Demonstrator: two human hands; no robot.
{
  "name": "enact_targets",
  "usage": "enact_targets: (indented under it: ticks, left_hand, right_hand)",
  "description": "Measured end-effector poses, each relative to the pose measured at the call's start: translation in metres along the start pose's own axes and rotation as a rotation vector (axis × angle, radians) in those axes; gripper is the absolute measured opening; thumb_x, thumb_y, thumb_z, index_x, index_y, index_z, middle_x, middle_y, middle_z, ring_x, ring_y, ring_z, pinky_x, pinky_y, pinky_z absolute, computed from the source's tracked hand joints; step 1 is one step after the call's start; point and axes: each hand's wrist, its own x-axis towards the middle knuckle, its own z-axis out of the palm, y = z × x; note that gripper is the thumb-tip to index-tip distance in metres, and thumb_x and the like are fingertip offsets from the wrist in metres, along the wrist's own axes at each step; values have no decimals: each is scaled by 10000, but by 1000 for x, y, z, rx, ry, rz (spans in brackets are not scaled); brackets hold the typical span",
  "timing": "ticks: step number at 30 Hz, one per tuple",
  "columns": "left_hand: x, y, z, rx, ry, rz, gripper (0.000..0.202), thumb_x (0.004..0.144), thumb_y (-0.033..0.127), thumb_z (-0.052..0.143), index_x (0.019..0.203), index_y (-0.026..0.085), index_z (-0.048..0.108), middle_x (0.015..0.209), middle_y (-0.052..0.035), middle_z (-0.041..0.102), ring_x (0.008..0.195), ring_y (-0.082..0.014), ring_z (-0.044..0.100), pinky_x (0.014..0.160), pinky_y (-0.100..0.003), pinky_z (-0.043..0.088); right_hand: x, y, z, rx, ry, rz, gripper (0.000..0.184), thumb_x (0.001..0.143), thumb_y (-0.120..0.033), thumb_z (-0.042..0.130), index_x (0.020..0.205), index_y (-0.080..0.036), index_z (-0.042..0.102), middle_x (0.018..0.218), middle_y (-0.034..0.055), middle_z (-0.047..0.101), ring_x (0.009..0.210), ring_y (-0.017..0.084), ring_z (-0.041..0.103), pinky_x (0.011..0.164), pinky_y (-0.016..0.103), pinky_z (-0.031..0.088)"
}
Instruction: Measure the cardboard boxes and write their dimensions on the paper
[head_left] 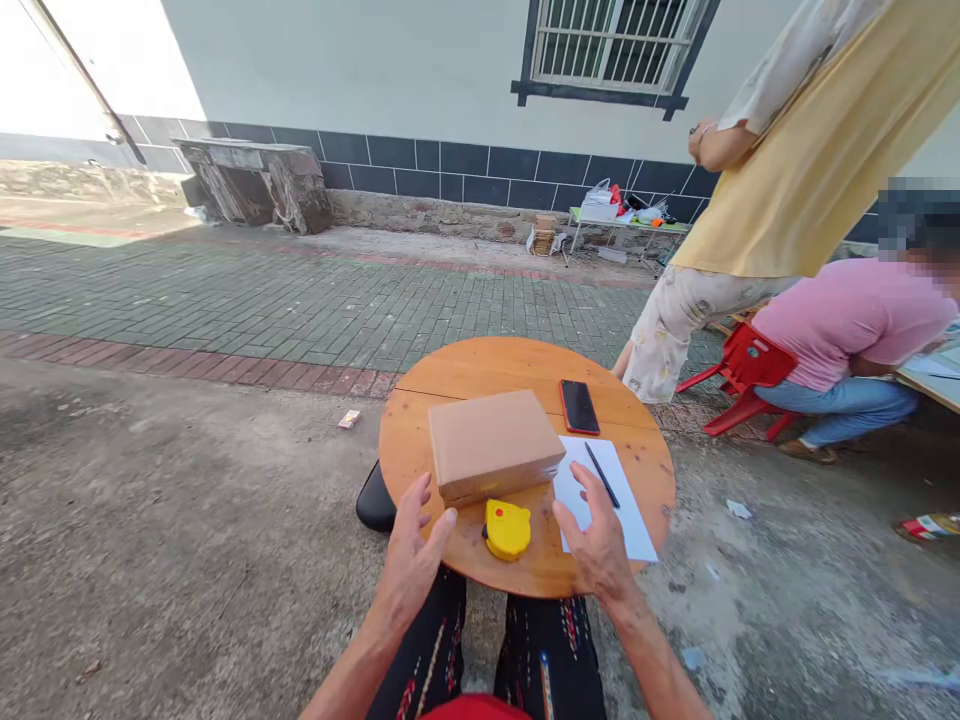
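A brown cardboard box lies on the round wooden table in front of me. My left hand hovers by the table's front left edge, fingers apart and nothing in it, close to the box's near left corner. On the other side my right hand is held open over the white paper, also holding nothing. Between the two hands sits a yellow tape measure with a red button. A black pen rests on the paper, and a red-edged phone lies behind it.
To the right stands a person in a yellow top, beside a seated person in pink on a red plastic chair. A black seat shows at the table's left. A cluttered folding table stands along the wall.
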Motion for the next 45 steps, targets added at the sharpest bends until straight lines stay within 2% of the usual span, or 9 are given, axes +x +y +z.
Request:
enact_targets:
  ticks: [5, 16, 22, 26, 31, 34, 38, 41, 45]
  left_hand:
    - [27, 14, 12, -79, -81, 13, 678, 913, 494, 530, 1489, 212, 311, 1451, -125, 480, 1323, -258, 471, 1095, -407, 377]
    - [114, 25, -7, -13, -81, 103, 533, 896, 450, 492, 1370, 205, 496, 1384, -75, 564, 1322, -249, 468, 1130, -390, 331]
    - [64, 0, -12, -66, 84, -86, 654, 873, 529, 554, 1418, 196, 416, 1439, -145, 497, 1345, -286, 455, 1122, -439, 355]
    - [13, -20, -10, -75, 189, -79, 600, 874, 530, 566, 1363, 199, 457, 1412, -139, 506, 1324, -278, 472, 1127, -437, 358]
    - [-22, -21, -14, 109, 177, 12, 540, 888, 502, 555, 1346, 230, 472, 1367, -103, 526, 1239, -285, 513, 1097, -493, 382]
    - [-37, -18, -14, 264, 168, 167, 485, 896, 433, 551, 1337, 243, 482, 1346, -90, 529, 1241, -290, 509, 1090, -495, 394]
    - [-57, -20, 7, 415, 14, 398, 407, 898, 283, 550, 1304, 271, 525, 1356, -94, 526, 1265, -280, 510, 1073, -476, 432]
    - [-63, -19, 45, 519, -225, 528, 389, 891, 211, 522, 1274, 258, 571, 1398, -117, 518, 1283, -293, 503, 1051, -500, 457]
    - [-56, -8, 109, 672, -532, 619, 503, 833, 163, 528, 1332, 224, 557, 1494, -119, 453, 1362, -319, 430, 1085, -542, 419]
  right_hand:
    - [35, 0, 10, 155, -112, 196, 616, 820, -386, 568, 1377, -151, 453, 1351, 160, 567, 1234, 298, 548, 988, 498, 481]
    - [44, -9, 29, 285, -178, 183, 674, 794, -363, 590, 1416, -165, 421, 1410, 153, 522, 1303, 290, 499, 1044, 484, 451]
    - [-11, -16, 15, 61, -516, 112, 791, 735, -323, 728, 1451, -218, 407, 1489, 124, 447, 1358, 318, 425, 1128, 529, 345]
    - [-21, -29, 45, -31, -494, -8, 645, 734, -166, 684, 1357, -204, 522, 1389, 114, 535, 1285, 284, 490, 1133, 478, 353]
    - [5, -45, 83, -6, -457, -136, 598, 778, -220, 698, 1352, -191, 533, 1457, 130, 479, 1323, 273, 464, 1116, 447, 381]
    - [9, -39, 67, -38, -338, -159, 406, 858, -247, 638, 1259, -188, 608, 1351, 117, 581, 1237, 247, 541, 1066, 401, 427]
    - [10, 7, 2, -373, -196, 80, 232, 949, -222, 472, 1042, -228, 685, 1059, 44, 706, 968, 178, 652, 889, 293, 486]
    - [19, 46, -40, -522, -138, 223, 255, 946, -224, 462, 1094, -185, 665, 1025, 83, 701, 922, 208, 657, 835, 320, 472]
    - [36, 71, -50, -626, -129, 307, 202, 897, -289, 569, 986, -144, 678, 989, 150, 681, 933, 276, 649, 803, 365, 447]
